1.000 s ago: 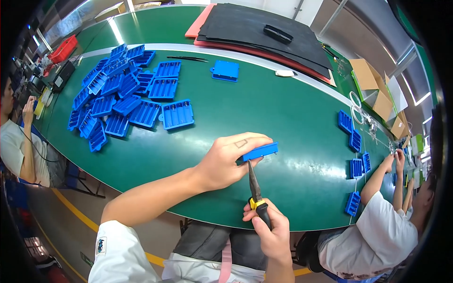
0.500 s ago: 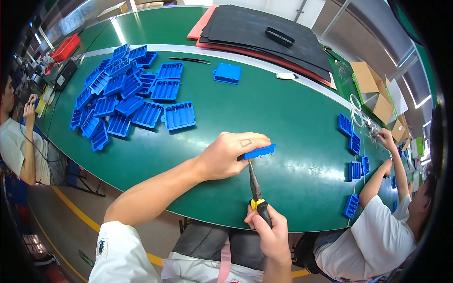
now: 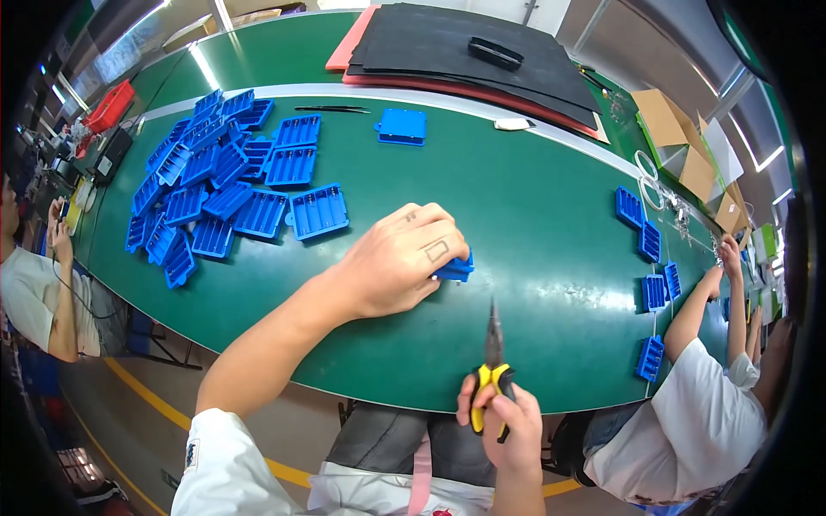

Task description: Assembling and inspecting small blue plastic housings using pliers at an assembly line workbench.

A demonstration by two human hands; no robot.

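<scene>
My left hand (image 3: 397, 262) is closed around a blue plastic battery holder (image 3: 456, 269) above the middle of the green table. Most of that holder is hidden under the fingers; its front edge shows. In my right hand (image 3: 509, 423), near the table's front edge, is a pair of needle-nose pliers (image 3: 493, 344) with yellow and black handles. Their tip points away from me and stands apart from the holder, to its right. A single blue battery holder (image 3: 318, 211) lies beyond my left wrist, at the edge of a heap of similar holders (image 3: 206, 163).
Dark tweezers (image 3: 332, 109) and a face-down blue holder (image 3: 402, 126) lie farther back. Black foam sheets (image 3: 465, 69) are stacked at the far edge. Several blue holders (image 3: 650, 241) line the right side, near a co-worker's arm (image 3: 688, 314). Another person (image 3: 43, 275) sits at left.
My left hand has turned over the holder and drawn slightly left. The pliers have come away from the holder, moving right and toward me, and their handles are now spread.
</scene>
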